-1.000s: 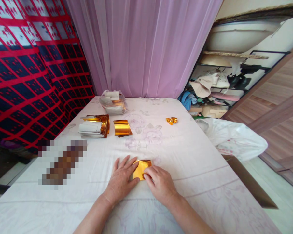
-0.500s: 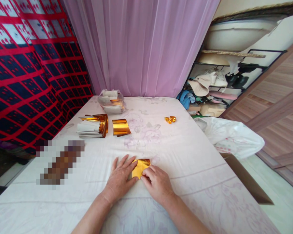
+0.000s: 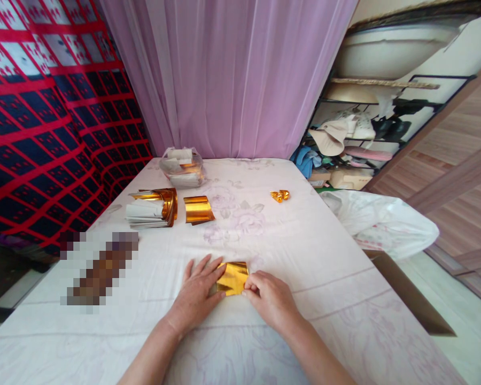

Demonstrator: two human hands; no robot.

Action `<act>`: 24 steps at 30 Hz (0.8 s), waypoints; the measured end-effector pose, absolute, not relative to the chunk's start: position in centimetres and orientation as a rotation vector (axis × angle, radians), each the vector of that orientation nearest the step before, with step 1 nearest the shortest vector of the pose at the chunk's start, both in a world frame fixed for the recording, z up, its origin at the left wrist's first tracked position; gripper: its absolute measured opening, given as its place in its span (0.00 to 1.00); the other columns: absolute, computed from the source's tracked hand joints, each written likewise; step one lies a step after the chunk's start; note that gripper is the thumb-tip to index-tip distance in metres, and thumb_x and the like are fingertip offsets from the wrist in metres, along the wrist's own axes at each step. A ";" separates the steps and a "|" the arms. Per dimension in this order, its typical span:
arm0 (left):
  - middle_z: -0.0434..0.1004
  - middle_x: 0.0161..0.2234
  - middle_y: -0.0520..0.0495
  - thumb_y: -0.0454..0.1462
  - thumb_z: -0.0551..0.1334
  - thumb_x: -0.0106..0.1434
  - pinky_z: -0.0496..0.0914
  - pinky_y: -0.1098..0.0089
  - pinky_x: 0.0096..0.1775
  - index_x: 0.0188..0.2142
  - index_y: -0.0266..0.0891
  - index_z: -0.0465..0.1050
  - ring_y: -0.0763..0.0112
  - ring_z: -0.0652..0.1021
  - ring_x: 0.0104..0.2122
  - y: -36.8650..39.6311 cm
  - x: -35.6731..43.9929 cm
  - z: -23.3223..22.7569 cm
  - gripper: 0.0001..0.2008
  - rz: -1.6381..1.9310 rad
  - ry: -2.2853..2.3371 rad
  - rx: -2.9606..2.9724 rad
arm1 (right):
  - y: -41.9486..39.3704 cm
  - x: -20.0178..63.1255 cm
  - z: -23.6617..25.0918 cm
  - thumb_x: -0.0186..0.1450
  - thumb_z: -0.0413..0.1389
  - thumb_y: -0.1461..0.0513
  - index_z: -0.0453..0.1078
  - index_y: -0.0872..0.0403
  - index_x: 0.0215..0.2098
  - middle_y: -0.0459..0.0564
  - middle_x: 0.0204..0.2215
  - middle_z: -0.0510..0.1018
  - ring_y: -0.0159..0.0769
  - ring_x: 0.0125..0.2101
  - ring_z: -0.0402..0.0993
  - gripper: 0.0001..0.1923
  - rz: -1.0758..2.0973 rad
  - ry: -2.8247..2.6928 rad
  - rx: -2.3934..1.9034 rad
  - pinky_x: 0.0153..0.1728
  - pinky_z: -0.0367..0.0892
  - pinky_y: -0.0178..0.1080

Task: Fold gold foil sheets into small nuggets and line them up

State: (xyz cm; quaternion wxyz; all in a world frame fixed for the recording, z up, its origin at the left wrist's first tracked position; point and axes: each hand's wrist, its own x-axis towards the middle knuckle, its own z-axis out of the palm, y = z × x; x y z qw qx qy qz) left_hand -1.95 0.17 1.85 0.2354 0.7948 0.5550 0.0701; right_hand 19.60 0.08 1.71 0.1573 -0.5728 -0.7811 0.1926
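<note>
Near on the bench (image 3: 312, 262), the left hand (image 3: 196, 294), fingers spread wide, presumably steadies the gold sheet (image 3: 234, 278); the right hand (image 3: 273, 299), fingers narrowly curled, touches its right edge, whether pinching I cannot tell.

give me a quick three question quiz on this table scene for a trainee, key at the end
1. True or false: the left hand rests on the gold sheet.
2. Which is nearer the purple curtain: the clear plastic bag or the crumpled gold piece?
3. The right hand is at: a) the bag b) the sheet's right edge c) the curtain

Key: 1 true; 2 the clear plastic bag; 3 b
</note>
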 end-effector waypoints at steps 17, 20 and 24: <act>0.53 0.67 0.51 0.36 0.59 0.61 0.39 0.43 0.63 0.64 0.52 0.58 0.55 0.48 0.68 0.5 -2.2 1.8 0.31 0.152 1.513 2.149 | 0.4 20.9 1.7 0.56 0.57 0.72 0.72 0.49 0.26 0.41 0.25 0.77 0.30 0.27 0.71 0.11 0.620 -2.191 -1.650 0.28 0.57 0.31; 0.53 0.67 0.51 0.37 0.59 0.62 0.39 0.43 0.63 0.64 0.51 0.58 0.55 0.48 0.68 0.5 -2.4 1.5 0.30 0.146 1.512 2.161 | 0.5 21.0 1.8 0.56 0.56 0.72 0.73 0.49 0.27 0.41 0.26 0.77 0.30 0.28 0.72 0.11 0.655 -2.196 -1.644 0.29 0.58 0.31; 0.54 0.67 0.51 0.37 0.59 0.62 0.40 0.43 0.63 0.63 0.52 0.59 0.54 0.49 0.67 0.5 -2.4 1.5 0.30 0.180 1.507 2.180 | 0.7 21.3 1.7 0.56 0.55 0.71 0.73 0.50 0.27 0.41 0.25 0.76 0.29 0.27 0.71 0.11 0.698 -2.178 -1.614 0.28 0.58 0.31</act>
